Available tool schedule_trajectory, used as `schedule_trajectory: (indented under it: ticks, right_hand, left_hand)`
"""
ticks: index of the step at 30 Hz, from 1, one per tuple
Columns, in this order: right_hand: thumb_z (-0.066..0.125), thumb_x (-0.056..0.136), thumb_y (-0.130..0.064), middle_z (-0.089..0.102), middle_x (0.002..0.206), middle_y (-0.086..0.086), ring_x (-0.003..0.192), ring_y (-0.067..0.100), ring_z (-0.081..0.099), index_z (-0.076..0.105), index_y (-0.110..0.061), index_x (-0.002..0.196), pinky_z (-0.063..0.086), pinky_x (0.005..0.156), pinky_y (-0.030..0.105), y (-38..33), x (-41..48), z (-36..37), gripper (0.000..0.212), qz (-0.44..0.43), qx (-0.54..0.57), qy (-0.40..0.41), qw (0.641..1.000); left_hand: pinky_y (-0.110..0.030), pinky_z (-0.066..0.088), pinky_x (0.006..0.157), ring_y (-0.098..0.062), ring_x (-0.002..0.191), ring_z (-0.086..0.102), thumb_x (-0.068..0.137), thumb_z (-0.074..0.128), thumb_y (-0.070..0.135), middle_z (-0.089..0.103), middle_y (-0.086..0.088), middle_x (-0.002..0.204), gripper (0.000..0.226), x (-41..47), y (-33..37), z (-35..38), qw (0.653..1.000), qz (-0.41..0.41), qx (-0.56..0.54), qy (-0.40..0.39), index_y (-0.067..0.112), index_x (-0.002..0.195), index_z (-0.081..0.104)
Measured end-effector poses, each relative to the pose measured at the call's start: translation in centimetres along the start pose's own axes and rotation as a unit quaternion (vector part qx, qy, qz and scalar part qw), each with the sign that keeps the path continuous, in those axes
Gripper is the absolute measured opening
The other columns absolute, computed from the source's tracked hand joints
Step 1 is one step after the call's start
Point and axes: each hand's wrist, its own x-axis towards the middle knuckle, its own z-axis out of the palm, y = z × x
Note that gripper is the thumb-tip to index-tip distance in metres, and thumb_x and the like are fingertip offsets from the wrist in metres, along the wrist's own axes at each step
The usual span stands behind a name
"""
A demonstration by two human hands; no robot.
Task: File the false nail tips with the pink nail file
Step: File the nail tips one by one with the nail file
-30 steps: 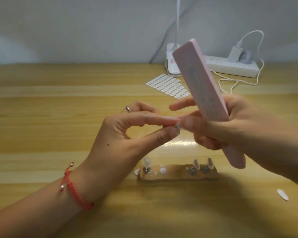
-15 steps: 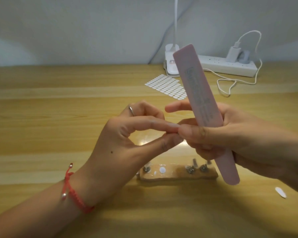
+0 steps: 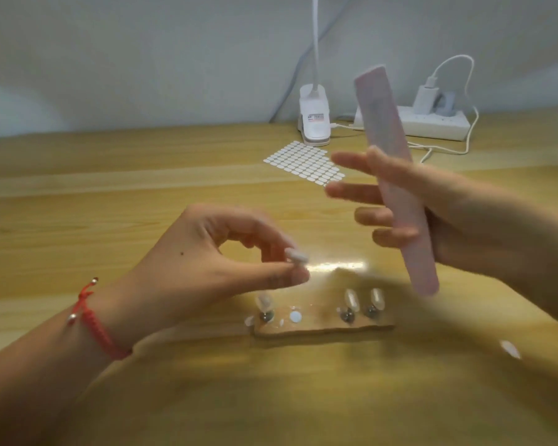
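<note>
Hands parted — left fingers pinch blurred nail tip, right fingers hold pink file.

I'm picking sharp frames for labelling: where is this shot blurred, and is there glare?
Head view: the right hand and pink nail file are motion-smeared, the wooden holder soft; the left hand, pinching a false nail tip, is sharper; a glare streak lies on the table between the hands.

Hands apart: nail tip, file
</note>
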Motion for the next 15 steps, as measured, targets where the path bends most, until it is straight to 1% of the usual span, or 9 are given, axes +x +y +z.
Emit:
schedule_trajectory:
  ticks: [1,2,4,5,8,9,11,12,15]
  right_hand:
    - [0.08,0.067,-0.039,0.073,0.086,-0.003,0.052,0.004,0.047,0.071,-0.023,0.111,0.036,0.041,0.011,0.1,0.3,-0.9,0.048,0.012,0.034,0.025,0.999]
    - [0.075,0.069,-0.037,0.07,0.084,-0.003,0.053,0.004,0.046,0.07,-0.022,0.111,0.035,0.043,0.012,0.3,0.6,-1.7,0.045,0.027,0.064,0.043,0.997]
    - [0.067,0.075,-0.035,0.067,0.085,-0.002,0.054,0.004,0.045,0.077,-0.022,0.1,0.034,0.045,0.013,0.8,0.9,-3.0,0.03,0.056,0.112,0.064,0.99]
    - [0.065,0.078,-0.034,0.067,0.086,-0.001,0.054,0.005,0.046,0.079,-0.021,0.096,0.035,0.046,0.013,1.1,1.0,-3.5,0.026,0.068,0.132,0.066,0.987]
    - [0.064,0.084,-0.033,0.067,0.09,0.0,0.056,0.006,0.049,0.079,-0.02,0.098,0.041,0.046,0.013,1.5,1.3,-4.5,0.025,0.086,0.182,0.042,0.979]
    - [0.063,0.085,-0.033,0.066,0.091,0.0,0.056,0.006,0.05,0.078,-0.019,0.1,0.043,0.045,0.014,1.6,1.3,-4.7,0.025,0.088,0.196,0.03,0.976]
    - [0.063,0.086,-0.032,0.066,0.092,0.001,0.058,0.006,0.05,0.078,-0.018,0.101,0.043,0.045,0.014,1.7,1.5,-4.9,0.025,0.089,0.211,0.016,0.973]
    - [0.062,0.087,-0.031,0.066,0.092,0.001,0.058,0.006,0.05,0.078,-0.018,0.101,0.042,0.045,0.014,1.8,1.5,-5.0,0.024,0.089,0.213,0.014,0.973]
    - [0.061,0.087,-0.029,0.066,0.09,0.002,0.058,0.006,0.05,0.078,-0.017,0.1,0.041,0.045,0.013,2.0,1.7,-5.0,0.024,0.088,0.218,0.02,0.972]
  left_hand:
    - [-0.039,0.05,0.071,-0.02,0.074,0.066,0.056,0.079,0.042,0.072,0.002,0.074,0.019,0.0,-0.2,-0.1,1.0,-0.019,0.003,-0.011,0.029,0.069,0.075]
    - [-0.038,0.051,0.069,-0.022,0.073,0.067,0.055,0.079,0.043,0.072,0.002,0.074,0.019,-0.1,-0.4,-0.1,0.999,-0.042,0.005,-0.024,0.029,0.067,0.074]
    - [-0.034,0.053,0.064,-0.024,0.068,0.066,0.057,0.081,0.04,0.071,-0.001,0.074,0.021,-0.3,-0.8,0.1,0.996,-0.076,0.002,-0.057,0.025,0.069,0.075]
    - [-0.028,0.053,0.061,-0.02,0.065,0.064,0.058,0.082,0.037,0.071,-0.001,0.074,0.02,-0.5,-0.9,0.3,0.994,-0.083,0.001,-0.071,0.022,0.07,0.075]
    - [-0.011,0.046,0.063,-0.004,0.068,0.063,0.065,0.084,0.027,0.069,0.006,0.074,0.019,-0.7,-1.0,0.9,0.992,-0.046,0.073,-0.092,0.026,0.077,0.07]
    - [-0.008,0.043,0.066,-0.005,0.071,0.065,0.066,0.083,0.026,0.069,0.01,0.075,0.023,-0.7,-1.0,1.1,0.989,-0.024,0.115,-0.095,0.029,0.081,0.066]
    - [-0.008,0.039,0.077,-0.006,0.081,0.065,0.068,0.08,0.033,0.068,0.017,0.078,0.029,-0.8,-0.8,1.2,0.975,0.007,0.197,-0.099,0.034,0.089,0.06]
    - [-0.011,0.036,0.081,-0.004,0.085,0.063,0.068,0.076,0.04,0.066,0.02,0.081,0.031,-0.8,-0.7,1.2,0.967,0.015,0.235,-0.098,0.036,0.092,0.057]
    - [-0.019,0.034,0.085,-0.002,0.095,0.055,0.068,0.066,0.058,0.061,0.022,0.093,0.034,-1.0,-0.2,1.2,0.955,0.025,0.284,-0.076,0.04,0.097,0.056]
